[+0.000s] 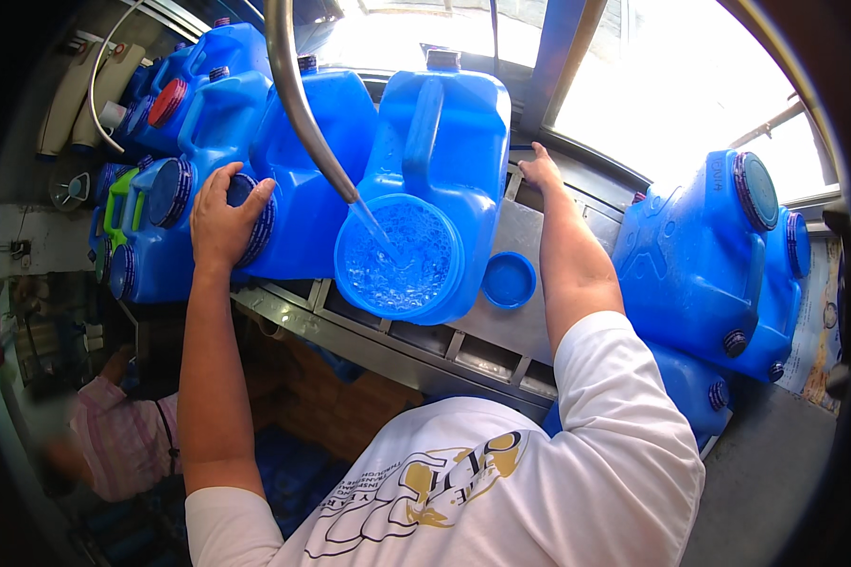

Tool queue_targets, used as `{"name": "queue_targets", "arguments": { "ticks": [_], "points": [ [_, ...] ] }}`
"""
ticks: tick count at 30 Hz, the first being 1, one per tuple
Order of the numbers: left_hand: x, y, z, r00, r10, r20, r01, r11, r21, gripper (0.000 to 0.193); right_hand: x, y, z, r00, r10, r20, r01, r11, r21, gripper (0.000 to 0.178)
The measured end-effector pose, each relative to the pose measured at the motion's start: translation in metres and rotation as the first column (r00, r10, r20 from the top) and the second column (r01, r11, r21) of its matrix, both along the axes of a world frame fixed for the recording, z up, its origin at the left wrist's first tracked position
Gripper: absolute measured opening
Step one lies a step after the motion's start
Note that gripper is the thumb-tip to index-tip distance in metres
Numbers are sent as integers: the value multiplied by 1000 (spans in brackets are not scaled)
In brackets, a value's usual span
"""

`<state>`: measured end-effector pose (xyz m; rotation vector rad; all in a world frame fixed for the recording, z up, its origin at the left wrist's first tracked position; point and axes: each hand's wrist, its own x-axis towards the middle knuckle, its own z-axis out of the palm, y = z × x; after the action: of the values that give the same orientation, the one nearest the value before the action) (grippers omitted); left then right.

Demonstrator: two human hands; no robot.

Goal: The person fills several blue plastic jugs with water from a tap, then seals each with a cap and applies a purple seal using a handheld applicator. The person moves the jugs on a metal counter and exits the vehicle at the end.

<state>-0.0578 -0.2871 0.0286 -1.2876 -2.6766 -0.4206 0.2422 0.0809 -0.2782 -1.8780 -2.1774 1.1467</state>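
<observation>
A blue water jug (pixel 487 123) stands in the middle with its wide round mouth uncovered. Water (pixel 399 257) runs into it from a curved metal spout (pixel 303 104), and bubbles cover the surface. To its left, my left hand (pixel 225 215) curls over the dark blue screw cap (pixel 255 227) of a second blue jug (pixel 326 123), thumb and fingers on either side of the rim. Past the filling jug, my right arm stretches to the metal ledge by the window. There my right hand (pixel 541 170) has its fingers apart, with nothing visible in them. A loose blue lid (pixel 509 280) lies beside the filling jug.
More capped blue jugs (pixel 222 104) crowd the left side, one with a red cap (pixel 167 102). Others stand at the right (pixel 686 246). The slotted metal counter (pixel 425 340) has a front edge close to me. Another person (pixel 123 430) is at lower left.
</observation>
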Motion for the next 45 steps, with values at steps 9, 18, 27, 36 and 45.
{"name": "queue_targets", "arguments": {
  "ticks": [9, 18, 27, 36, 45],
  "points": [
    [1, 1, 1, 1000, 11, 4, -11, 1000, -9, 69, 2, 1, -3, 1000, 16, -9, -16, 1000, 19, 74],
    [1, 0, 1, 1000, 16, -3, -16, 1000, -6, 69, 2, -2, 0, 1000, 9, -10, -9, 1000, 28, 75],
    [2, 0, 1, 1000, 0, 2, 0, 1000, 5, 68, 2, -3, 1, 1000, 12, -6, -12, 999, 37, 75],
    [1, 1, 0, 1000, 7, -3, -7, 1000, -2, 69, 1, -4, 3, 1000, 1, 1, -1, 999, 37, 75],
    [3, 1, 1, 1000, 12, -12, -12, 1000, 1, 69, -2, -7, 6, 1000, -8, 7, 8, 1000, 21, 77]
  ]
}}
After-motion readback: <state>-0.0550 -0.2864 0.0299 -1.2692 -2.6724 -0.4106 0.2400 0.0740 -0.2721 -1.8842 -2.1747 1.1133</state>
